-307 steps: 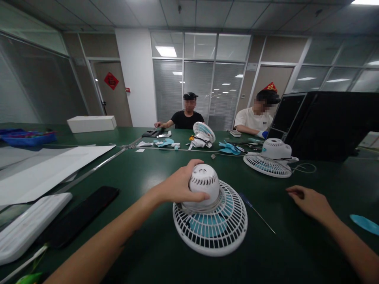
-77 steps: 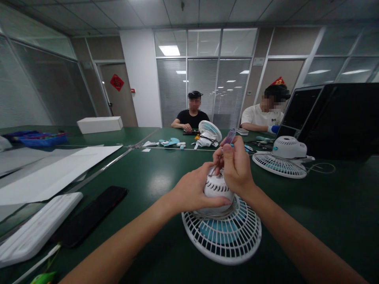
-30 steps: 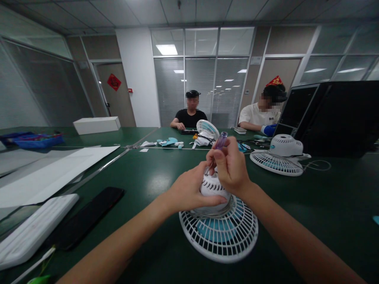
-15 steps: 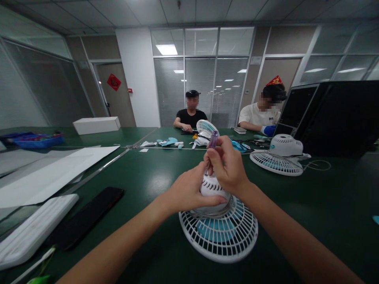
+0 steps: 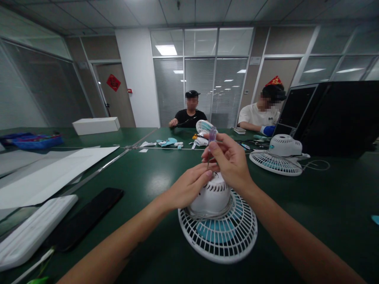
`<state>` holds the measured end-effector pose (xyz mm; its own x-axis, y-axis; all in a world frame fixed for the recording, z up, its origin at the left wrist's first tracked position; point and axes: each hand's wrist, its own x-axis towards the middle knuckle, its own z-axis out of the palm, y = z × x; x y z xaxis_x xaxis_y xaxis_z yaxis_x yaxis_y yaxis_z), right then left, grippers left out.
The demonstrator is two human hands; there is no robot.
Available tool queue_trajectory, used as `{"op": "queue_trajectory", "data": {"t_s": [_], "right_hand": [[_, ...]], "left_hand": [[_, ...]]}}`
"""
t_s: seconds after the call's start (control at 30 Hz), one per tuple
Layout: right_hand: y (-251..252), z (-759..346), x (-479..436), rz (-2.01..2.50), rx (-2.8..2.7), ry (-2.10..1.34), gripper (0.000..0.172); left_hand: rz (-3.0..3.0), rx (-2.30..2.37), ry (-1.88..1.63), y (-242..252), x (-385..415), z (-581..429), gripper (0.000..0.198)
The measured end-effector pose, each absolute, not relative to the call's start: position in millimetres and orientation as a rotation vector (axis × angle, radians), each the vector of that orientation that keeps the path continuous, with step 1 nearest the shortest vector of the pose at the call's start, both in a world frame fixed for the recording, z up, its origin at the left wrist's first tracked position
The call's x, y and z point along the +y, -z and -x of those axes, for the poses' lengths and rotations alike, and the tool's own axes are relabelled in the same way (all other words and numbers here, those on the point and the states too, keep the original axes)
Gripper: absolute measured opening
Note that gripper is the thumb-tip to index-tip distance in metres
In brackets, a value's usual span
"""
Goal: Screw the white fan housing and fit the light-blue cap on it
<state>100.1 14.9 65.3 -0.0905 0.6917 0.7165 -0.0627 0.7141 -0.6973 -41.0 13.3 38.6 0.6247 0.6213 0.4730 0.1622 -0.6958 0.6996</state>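
A white fan (image 5: 207, 201) lies with its round grille down on the green table, blue blades showing through the bars. In my right hand (image 5: 232, 159) is a screwdriver (image 5: 212, 135) with a clear purple handle, held almost upright above the fan's motor housing. My left hand (image 5: 189, 185) rests against the housing's left and top. Its thumb and fingers come together beside the screwdriver's lower shaft; whatever is pinched there is hidden.
A second white fan (image 5: 286, 146) lies face down at right, beside a large black case (image 5: 334, 118). Fan parts (image 5: 170, 142) are scattered across the table. At left are a black phone (image 5: 89, 217), a white power strip (image 5: 38, 228) and papers (image 5: 65, 169). Two people sit opposite.
My left thumb has gone from across the housing's front up to the screwdriver's shaft. The screwdriver has shifted slightly left. The person opposite in black has raised a dark object.
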Motion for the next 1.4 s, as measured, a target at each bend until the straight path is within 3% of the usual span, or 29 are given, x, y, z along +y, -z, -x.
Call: {"op": "queue_trajectory", "data": {"t_s": [0.13, 0.27, 0.53, 0.67, 0.8, 1.03, 1.4], "right_hand": [[-65.8, -98.5, 11.9, 0.505, -1.548, -0.696, 0.038], [-68.8, -95.0, 9.1, 0.500, -1.491, -0.733, 0.029], [-68.2, -91.8, 3.8, 0.400, -1.464, -0.896, 0.034], [-68.6, -91.6, 5.1, 0.429, -1.420, -0.872, 0.026], [-68.3, -91.2, 6.3, 0.387, -1.410, -0.897, 0.032], [-66.3, -91.9, 7.5, 0.361, -1.412, -0.972, 0.025], [-68.0, -92.6, 9.7, 0.443, -1.437, -0.989, 0.036]], "left_hand": [[-2.235, 0.588, -0.990, -36.9, 14.3, 39.9, 0.035], [-2.271, 0.673, -0.982, -34.2, 15.5, 40.2, 0.033], [-2.286, 0.673, -1.004, -36.0, 13.6, 40.4, 0.032], [-2.280, 0.673, -1.011, -37.1, 12.7, 39.8, 0.030], [-2.277, 0.712, -1.020, -36.4, 13.1, 39.4, 0.028], [-2.271, 0.735, -1.008, -34.4, 14.8, 39.0, 0.029], [-2.269, 0.776, -1.020, -34.3, 14.2, 38.3, 0.025]]}}
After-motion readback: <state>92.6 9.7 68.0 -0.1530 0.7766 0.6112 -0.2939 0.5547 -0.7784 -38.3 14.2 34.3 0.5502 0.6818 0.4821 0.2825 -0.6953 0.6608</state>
